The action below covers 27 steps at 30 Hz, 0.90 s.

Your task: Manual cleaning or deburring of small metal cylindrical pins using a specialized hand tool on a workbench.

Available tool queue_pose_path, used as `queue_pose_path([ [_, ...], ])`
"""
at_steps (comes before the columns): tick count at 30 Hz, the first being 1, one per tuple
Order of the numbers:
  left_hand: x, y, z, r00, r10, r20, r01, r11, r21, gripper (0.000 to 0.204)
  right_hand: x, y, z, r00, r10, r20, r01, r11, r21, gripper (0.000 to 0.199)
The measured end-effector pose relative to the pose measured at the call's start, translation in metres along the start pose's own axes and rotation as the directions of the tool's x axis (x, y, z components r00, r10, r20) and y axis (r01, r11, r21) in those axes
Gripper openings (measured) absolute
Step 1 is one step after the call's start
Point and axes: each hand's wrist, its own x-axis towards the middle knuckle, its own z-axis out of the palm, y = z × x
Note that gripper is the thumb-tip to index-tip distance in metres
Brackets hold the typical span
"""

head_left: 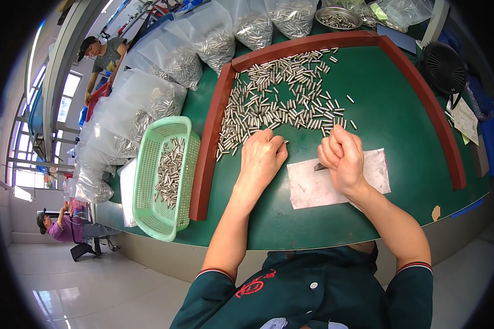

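Note:
A broad heap of short, shiny metal pins lies on the green tabletop. At the heap's near edge rests my left hand, its fingers curled down. One pin end shows beside its thumb and looks pinched there. My right hand is closed in a fist above a smudged white sheet. From under that fist pokes a dark pointed piece; its kind cannot be made out. The inside of both hands is hidden.
A dark red wooden frame borders the work area. Left of it stands a light green basket of pins. Clear bags of pins line the back and left. A metal bowl and a black fan stand beyond. Two people are farther off.

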Motion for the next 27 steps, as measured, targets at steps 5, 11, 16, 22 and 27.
queue_pose_path([
  [5,0.004,0.003,0.006,1.0,-0.007,-0.027,0.008,1.0,0.02,0.008,0.0,0.0,0.001,1.0,0.004,-0.004,-0.004,1.0,-0.009,0.042],
  [11,0.002,-0.003,0.006,0.999,-0.028,-0.037,0.029,0.999,0.027,0.007,0.0,0.0,0.002,1.0,-0.014,-0.003,0.014,1.0,-0.009,0.042],
  [16,0.003,0.002,0.001,0.978,-0.204,0.039,0.207,0.942,-0.264,0.009,0.0,0.0,0.001,1.0,-0.003,-0.014,0.003,1.0,0.007,0.042],
  [22,-0.008,0.013,0.002,0.966,-0.255,0.029,0.184,0.608,-0.772,0.008,0.0,0.0,0.0,1.0,0.001,-0.026,-0.001,1.0,-0.01,0.043],
  [27,-0.012,0.014,0.01,0.966,-0.251,0.053,0.171,0.478,-0.862,0.009,0.0,-0.001,0.001,1.0,0.001,-0.029,0.0,1.0,0.02,0.043],
])
